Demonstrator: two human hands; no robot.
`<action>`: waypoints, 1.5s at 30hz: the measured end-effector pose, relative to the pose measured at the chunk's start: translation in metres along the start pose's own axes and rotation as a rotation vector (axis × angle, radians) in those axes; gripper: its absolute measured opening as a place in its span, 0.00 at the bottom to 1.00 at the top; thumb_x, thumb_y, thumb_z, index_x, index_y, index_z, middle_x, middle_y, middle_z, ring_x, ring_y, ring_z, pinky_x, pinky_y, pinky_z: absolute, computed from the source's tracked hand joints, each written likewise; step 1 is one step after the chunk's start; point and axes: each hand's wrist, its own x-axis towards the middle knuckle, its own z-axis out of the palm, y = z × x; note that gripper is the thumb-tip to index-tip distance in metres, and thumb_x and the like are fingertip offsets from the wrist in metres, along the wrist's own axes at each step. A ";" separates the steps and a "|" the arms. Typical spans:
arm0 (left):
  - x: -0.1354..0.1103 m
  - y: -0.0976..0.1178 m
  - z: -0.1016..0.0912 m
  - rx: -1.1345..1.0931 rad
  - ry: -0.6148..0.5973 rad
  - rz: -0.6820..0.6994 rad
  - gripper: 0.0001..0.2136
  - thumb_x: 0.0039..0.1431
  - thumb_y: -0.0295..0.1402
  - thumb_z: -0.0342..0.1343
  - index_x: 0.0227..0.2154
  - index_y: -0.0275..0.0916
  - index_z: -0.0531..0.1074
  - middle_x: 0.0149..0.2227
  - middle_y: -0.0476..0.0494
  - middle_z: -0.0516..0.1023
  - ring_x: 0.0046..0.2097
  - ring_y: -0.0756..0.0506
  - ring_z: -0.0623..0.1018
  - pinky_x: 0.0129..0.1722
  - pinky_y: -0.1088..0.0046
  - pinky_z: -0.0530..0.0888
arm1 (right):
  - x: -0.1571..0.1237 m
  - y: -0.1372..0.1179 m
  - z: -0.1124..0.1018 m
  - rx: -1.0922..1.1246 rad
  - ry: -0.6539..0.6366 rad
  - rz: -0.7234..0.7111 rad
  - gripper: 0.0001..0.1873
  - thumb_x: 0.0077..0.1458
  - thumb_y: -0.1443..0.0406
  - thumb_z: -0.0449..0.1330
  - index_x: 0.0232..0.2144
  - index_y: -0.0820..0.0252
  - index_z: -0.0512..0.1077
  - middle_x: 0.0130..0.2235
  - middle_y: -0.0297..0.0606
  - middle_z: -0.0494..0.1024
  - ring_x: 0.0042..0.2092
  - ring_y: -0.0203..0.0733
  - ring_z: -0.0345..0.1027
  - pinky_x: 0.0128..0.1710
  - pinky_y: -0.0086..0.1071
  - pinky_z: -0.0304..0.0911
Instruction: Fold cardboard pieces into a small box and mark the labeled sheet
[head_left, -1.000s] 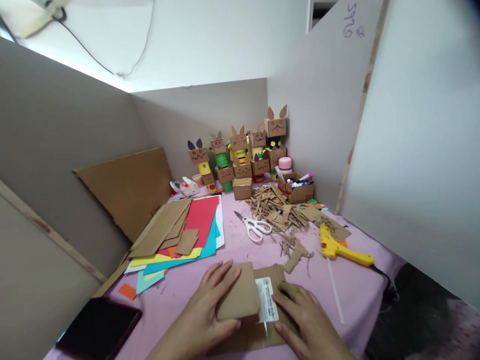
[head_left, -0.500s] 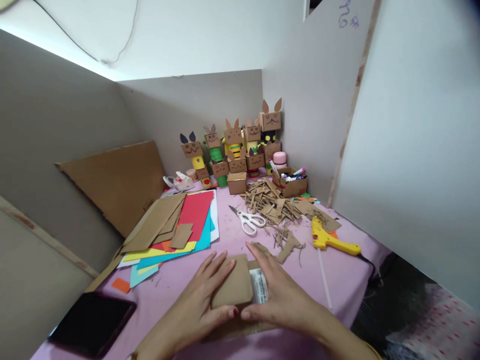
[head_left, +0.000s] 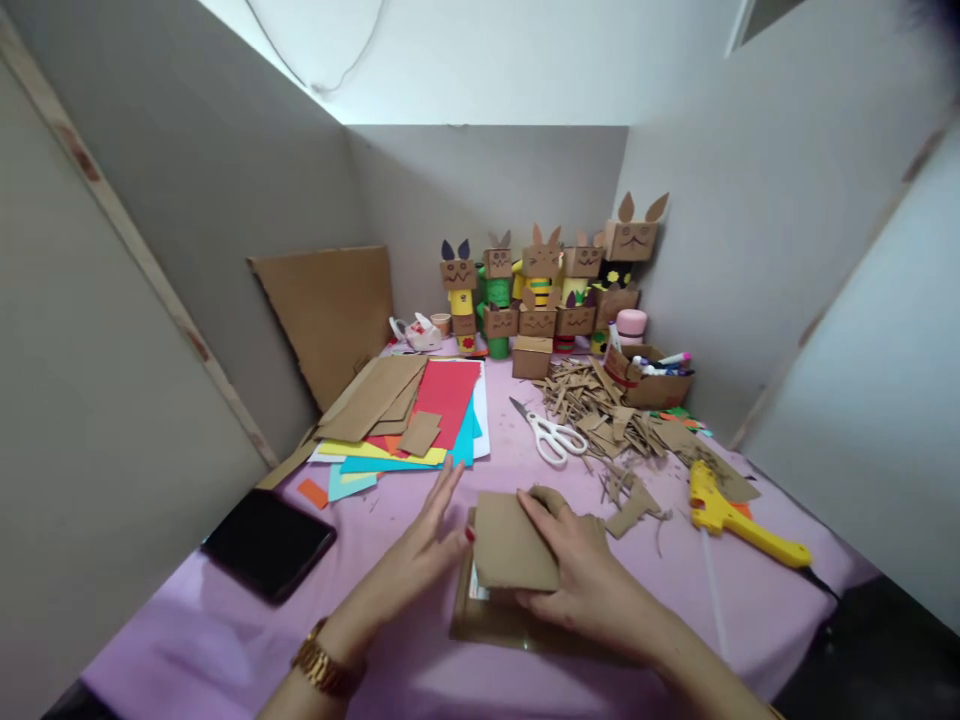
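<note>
A square cardboard piece (head_left: 514,540) is in my right hand (head_left: 581,565), thumb underneath and fingers over its right edge. The square lies over a larger flat piece of cardboard (head_left: 491,627), and a sliver of white printed label (head_left: 477,586) shows at its lower left. To the left, my left hand (head_left: 420,555) is open with its fingers stretched, just off the square's left side. It holds nothing. A gold watch (head_left: 324,662) is on that wrist.
White-handled scissors (head_left: 551,438), cardboard scraps (head_left: 592,405) and a yellow glue gun (head_left: 742,525) lie beyond and right. A dark tablet-like device (head_left: 268,543) and coloured sheets (head_left: 450,400) are left. Cardboard animal figures (head_left: 540,262) and a marker box (head_left: 656,388) stand behind.
My left hand has let go of the cardboard square and opened. My right hand has taken its right edge, and the square has shifted right across the label. The view has turned left.
</note>
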 end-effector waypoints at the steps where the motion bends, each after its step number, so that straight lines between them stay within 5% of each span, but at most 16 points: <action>1: -0.003 -0.007 -0.002 0.024 -0.024 -0.027 0.44 0.56 0.53 0.51 0.66 0.38 0.35 0.69 0.39 0.33 0.68 0.44 0.40 0.64 0.60 0.47 | -0.001 0.002 0.001 -0.007 -0.008 0.014 0.49 0.41 0.62 0.65 0.63 0.64 0.52 0.63 0.54 0.54 0.58 0.59 0.58 0.56 0.51 0.57; 3: -0.008 -0.018 -0.003 0.117 -0.112 -0.060 0.54 0.42 0.50 0.65 0.65 0.38 0.39 0.68 0.34 0.38 0.68 0.38 0.43 0.64 0.53 0.45 | -0.002 0.006 0.004 -0.015 -0.025 0.033 0.49 0.43 0.60 0.64 0.64 0.64 0.49 0.64 0.54 0.52 0.59 0.60 0.56 0.57 0.52 0.56; 5: -0.011 -0.023 -0.001 0.229 -0.201 -0.052 0.56 0.35 0.46 0.68 0.65 0.39 0.43 0.68 0.35 0.43 0.67 0.35 0.43 0.63 0.47 0.40 | -0.002 0.010 0.008 -0.003 -0.040 0.035 0.49 0.45 0.60 0.62 0.65 0.64 0.47 0.64 0.54 0.52 0.60 0.60 0.55 0.58 0.52 0.54; 9: -0.012 -0.020 0.004 0.309 -0.253 0.019 0.52 0.39 0.46 0.65 0.65 0.42 0.42 0.67 0.38 0.49 0.67 0.37 0.48 0.61 0.42 0.35 | -0.006 0.026 0.015 0.002 -0.048 0.004 0.47 0.46 0.62 0.61 0.65 0.64 0.46 0.64 0.55 0.50 0.62 0.60 0.52 0.60 0.55 0.51; 14: -0.020 -0.017 0.026 0.256 -0.183 0.077 0.51 0.39 0.48 0.65 0.65 0.43 0.45 0.66 0.36 0.53 0.66 0.35 0.53 0.62 0.42 0.42 | -0.020 0.053 0.011 -0.124 0.028 -0.206 0.49 0.49 0.62 0.63 0.66 0.49 0.39 0.63 0.53 0.54 0.62 0.59 0.55 0.55 0.50 0.62; 17: -0.025 -0.022 0.044 0.249 -0.158 0.079 0.50 0.43 0.51 0.62 0.65 0.35 0.45 0.66 0.30 0.51 0.66 0.32 0.52 0.62 0.41 0.43 | -0.030 0.062 -0.001 -0.176 0.065 -0.281 0.49 0.49 0.64 0.63 0.66 0.49 0.40 0.61 0.52 0.60 0.59 0.57 0.62 0.52 0.44 0.67; 22: -0.022 -0.025 0.050 0.266 -0.210 0.067 0.44 0.50 0.53 0.56 0.63 0.30 0.50 0.66 0.28 0.49 0.66 0.31 0.51 0.62 0.40 0.44 | -0.034 0.063 -0.008 -0.182 0.074 -0.201 0.47 0.47 0.62 0.65 0.65 0.46 0.47 0.60 0.43 0.64 0.58 0.57 0.63 0.52 0.41 0.67; 31: -0.017 -0.031 0.053 0.402 -0.246 0.074 0.40 0.54 0.52 0.53 0.63 0.33 0.49 0.66 0.33 0.47 0.66 0.36 0.51 0.61 0.43 0.49 | -0.032 0.071 0.017 0.033 0.023 0.057 0.34 0.52 0.65 0.59 0.61 0.41 0.58 0.59 0.40 0.65 0.60 0.55 0.60 0.59 0.46 0.56; 40: -0.022 -0.034 0.058 0.323 -0.186 0.099 0.39 0.55 0.52 0.50 0.63 0.32 0.49 0.67 0.33 0.47 0.67 0.37 0.50 0.62 0.44 0.47 | -0.035 0.078 0.022 0.070 -0.011 0.027 0.44 0.48 0.68 0.60 0.64 0.40 0.48 0.62 0.42 0.55 0.63 0.61 0.52 0.60 0.55 0.51; 45: -0.023 -0.031 0.054 0.211 -0.092 0.116 0.38 0.51 0.50 0.56 0.61 0.36 0.54 0.64 0.33 0.58 0.64 0.36 0.57 0.63 0.45 0.48 | -0.036 0.073 0.021 0.006 -0.021 0.015 0.50 0.46 0.69 0.62 0.65 0.41 0.43 0.62 0.43 0.54 0.62 0.64 0.52 0.59 0.57 0.53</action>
